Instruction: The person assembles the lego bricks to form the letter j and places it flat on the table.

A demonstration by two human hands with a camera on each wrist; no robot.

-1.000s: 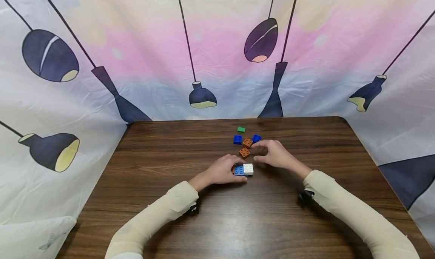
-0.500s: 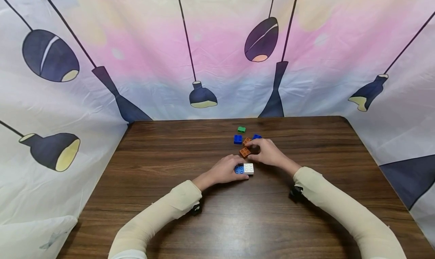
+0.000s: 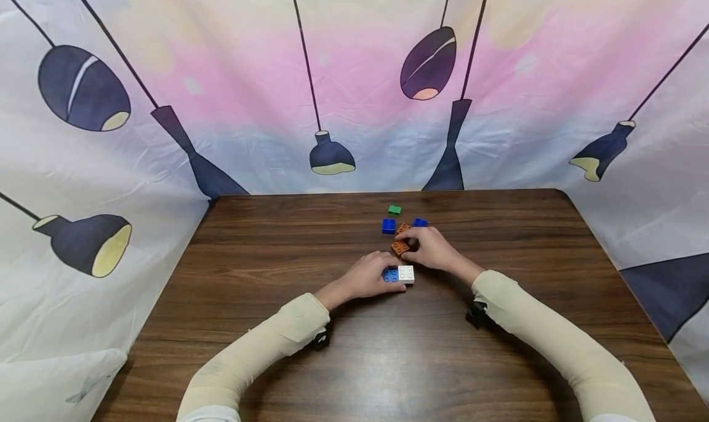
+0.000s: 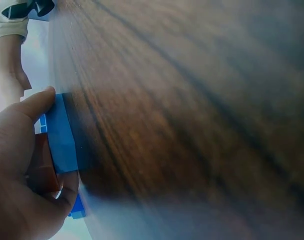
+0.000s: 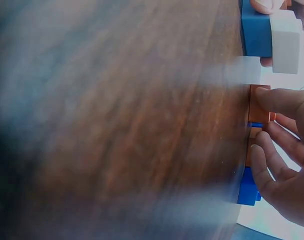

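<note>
My left hand (image 3: 365,276) grips a small assembly of toy building bricks low on the table, thumb along its near side and fingers at the far side. It has a light blue brick (image 3: 391,275) at the bottom with a white brick (image 3: 406,274) on its right end. An orange-brown brick (image 4: 42,167) sits on the blue one, mostly covered by my palm in the head view. Just beyond, my right hand (image 3: 434,250) pinches an orange brick (image 3: 399,248); in the right wrist view the thumb lies against that brick's near face.
Behind the pinched brick lies a second orange brick (image 3: 403,228), partly covered by my right fingers. Dark blue bricks flank it, one left (image 3: 389,226) and one right (image 3: 420,222). A green brick (image 3: 394,210) lies farthest back on the brown wooden table (image 3: 266,243). Printed cloth (image 3: 249,90) hangs behind.
The right hand has come left from beside the bricks, and its fingers have closed on the nearer orange brick. The left hand keeps its grip on the assembly, barely shifting.
</note>
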